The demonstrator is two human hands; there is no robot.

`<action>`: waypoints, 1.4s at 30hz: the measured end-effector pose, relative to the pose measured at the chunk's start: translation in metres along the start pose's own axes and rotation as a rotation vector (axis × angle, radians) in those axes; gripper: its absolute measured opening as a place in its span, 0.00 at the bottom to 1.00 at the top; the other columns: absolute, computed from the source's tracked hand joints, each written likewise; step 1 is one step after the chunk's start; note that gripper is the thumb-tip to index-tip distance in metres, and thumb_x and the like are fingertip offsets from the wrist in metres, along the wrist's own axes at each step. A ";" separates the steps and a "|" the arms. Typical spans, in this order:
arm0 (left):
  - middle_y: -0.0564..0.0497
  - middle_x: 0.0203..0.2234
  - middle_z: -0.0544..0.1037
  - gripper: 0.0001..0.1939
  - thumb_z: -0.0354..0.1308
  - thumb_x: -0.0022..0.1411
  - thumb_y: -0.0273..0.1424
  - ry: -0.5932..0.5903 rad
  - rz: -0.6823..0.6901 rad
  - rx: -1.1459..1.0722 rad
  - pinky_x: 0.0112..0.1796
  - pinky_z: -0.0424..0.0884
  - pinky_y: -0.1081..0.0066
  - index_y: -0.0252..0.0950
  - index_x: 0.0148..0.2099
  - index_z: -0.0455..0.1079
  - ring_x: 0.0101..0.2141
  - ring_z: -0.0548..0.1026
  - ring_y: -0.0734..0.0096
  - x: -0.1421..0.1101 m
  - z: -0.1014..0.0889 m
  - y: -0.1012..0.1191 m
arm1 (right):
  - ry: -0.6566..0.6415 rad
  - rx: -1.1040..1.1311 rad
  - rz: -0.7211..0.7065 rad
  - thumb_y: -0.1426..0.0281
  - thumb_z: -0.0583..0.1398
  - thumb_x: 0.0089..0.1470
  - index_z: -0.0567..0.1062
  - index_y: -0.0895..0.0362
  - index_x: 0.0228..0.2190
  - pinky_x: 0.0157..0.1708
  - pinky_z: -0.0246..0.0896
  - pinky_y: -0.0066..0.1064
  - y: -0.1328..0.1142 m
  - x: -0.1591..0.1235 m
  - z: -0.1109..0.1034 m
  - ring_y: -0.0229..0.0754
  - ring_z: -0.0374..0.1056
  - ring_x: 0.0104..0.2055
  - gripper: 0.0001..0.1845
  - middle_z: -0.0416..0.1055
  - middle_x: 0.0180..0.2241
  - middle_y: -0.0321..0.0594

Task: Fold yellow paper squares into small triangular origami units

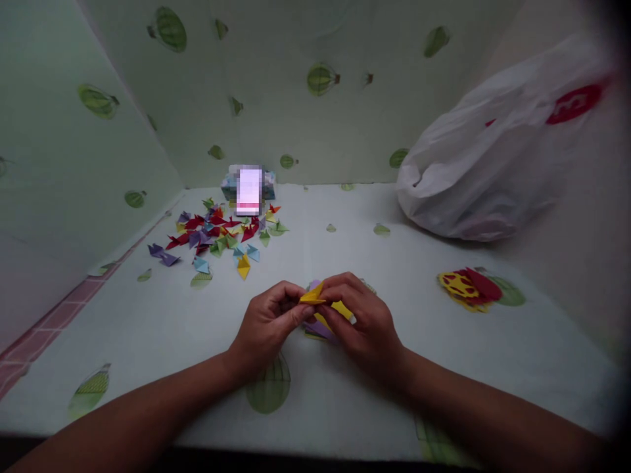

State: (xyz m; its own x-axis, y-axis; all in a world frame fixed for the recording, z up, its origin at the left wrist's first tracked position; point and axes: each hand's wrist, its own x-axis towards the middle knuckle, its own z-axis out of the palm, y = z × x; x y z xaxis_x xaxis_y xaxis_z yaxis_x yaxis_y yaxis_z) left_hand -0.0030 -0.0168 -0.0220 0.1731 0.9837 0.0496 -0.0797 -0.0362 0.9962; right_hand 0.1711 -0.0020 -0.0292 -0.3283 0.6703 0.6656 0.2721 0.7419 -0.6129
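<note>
Between my two hands is a small folded yellow origami piece (312, 297), its pointed tip standing up. My left hand (269, 322) pinches it from the left, thumb and fingers closed on its edge. From the other side my right hand (363, 318) grips it between thumb and fingertips. Below the hands lie purple and yellow paper sheets (320, 330), partly hidden by my fingers. Farther off at the left spreads a pile of origami cranes (211, 231) in red, purple, green, blue and yellow.
A lit phone (249, 190), blurred out, leans against a patterned box (229, 187) behind the pile. On the right sits a big white plastic bag (458, 177) by the wall. Red and yellow paper cut-outs (466, 287) lie in front of it on the balloon-patterned cloth (197, 394).
</note>
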 end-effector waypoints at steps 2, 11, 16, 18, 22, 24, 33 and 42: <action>0.52 0.27 0.78 0.09 0.66 0.56 0.33 0.007 0.009 0.009 0.34 0.74 0.72 0.34 0.35 0.73 0.30 0.76 0.72 0.000 0.000 0.000 | 0.004 0.002 -0.003 0.80 0.57 0.58 0.71 0.53 0.35 0.39 0.68 0.37 0.000 -0.001 0.000 0.43 0.69 0.41 0.10 0.71 0.36 0.41; 0.53 0.27 0.77 0.06 0.62 0.62 0.32 -0.054 -0.101 -0.142 0.36 0.71 0.72 0.34 0.38 0.73 0.30 0.74 0.75 0.002 -0.003 -0.005 | 0.004 0.284 0.338 0.72 0.58 0.60 0.69 0.54 0.36 0.33 0.66 0.32 0.000 0.000 0.000 0.39 0.68 0.34 0.02 0.69 0.33 0.38; 0.54 0.27 0.74 0.07 0.60 0.64 0.32 -0.123 -0.147 -0.117 0.34 0.69 0.74 0.35 0.43 0.73 0.29 0.72 0.76 0.003 -0.004 -0.005 | -0.041 0.554 0.579 0.69 0.61 0.54 0.69 0.55 0.38 0.32 0.66 0.29 0.003 0.006 -0.002 0.36 0.69 0.32 0.10 0.70 0.32 0.36; 0.55 0.27 0.73 0.10 0.60 0.64 0.32 -0.103 -0.136 -0.112 0.33 0.68 0.74 0.37 0.47 0.69 0.29 0.72 0.76 0.003 -0.005 -0.006 | -0.099 0.615 0.663 0.70 0.62 0.52 0.69 0.56 0.33 0.28 0.64 0.28 0.002 0.008 -0.003 0.35 0.67 0.28 0.06 0.69 0.28 0.34; 0.57 0.26 0.72 0.09 0.60 0.64 0.31 -0.048 -0.080 -0.057 0.30 0.66 0.75 0.39 0.46 0.65 0.28 0.72 0.76 0.004 -0.008 -0.006 | -0.141 0.736 0.794 0.74 0.61 0.47 0.68 0.56 0.31 0.22 0.58 0.24 -0.002 0.011 -0.003 0.31 0.63 0.23 0.07 0.67 0.24 0.30; 0.57 0.25 0.71 0.07 0.60 0.63 0.30 -0.070 -0.086 -0.035 0.29 0.66 0.76 0.38 0.43 0.65 0.27 0.70 0.77 0.006 -0.010 -0.004 | -0.165 0.807 0.817 0.75 0.62 0.46 0.68 0.55 0.34 0.21 0.57 0.23 -0.003 0.012 -0.002 0.31 0.64 0.23 0.11 0.68 0.25 0.30; 0.54 0.33 0.73 0.14 0.60 0.63 0.31 -0.067 0.008 -0.145 0.37 0.71 0.71 0.40 0.50 0.63 0.33 0.73 0.74 0.006 -0.007 -0.008 | -0.017 0.766 0.756 0.69 0.66 0.49 0.71 0.56 0.29 0.27 0.60 0.25 0.002 0.007 0.002 0.33 0.65 0.27 0.08 0.69 0.27 0.32; 0.52 0.31 0.74 0.05 0.62 0.58 0.26 0.002 0.046 0.034 0.35 0.70 0.74 0.34 0.38 0.69 0.32 0.73 0.75 0.002 -0.003 -0.006 | -0.016 0.546 0.545 0.73 0.62 0.51 0.70 0.56 0.30 0.29 0.62 0.27 0.000 -0.001 0.005 0.35 0.65 0.29 0.04 0.69 0.29 0.35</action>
State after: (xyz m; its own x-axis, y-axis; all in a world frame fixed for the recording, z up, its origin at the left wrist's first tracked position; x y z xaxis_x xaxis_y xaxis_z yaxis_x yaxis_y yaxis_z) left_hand -0.0046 -0.0138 -0.0283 0.1679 0.9812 0.0949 -0.0535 -0.0871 0.9948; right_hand 0.1663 -0.0027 -0.0320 -0.2904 0.9346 0.2055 -0.0845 0.1889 -0.9784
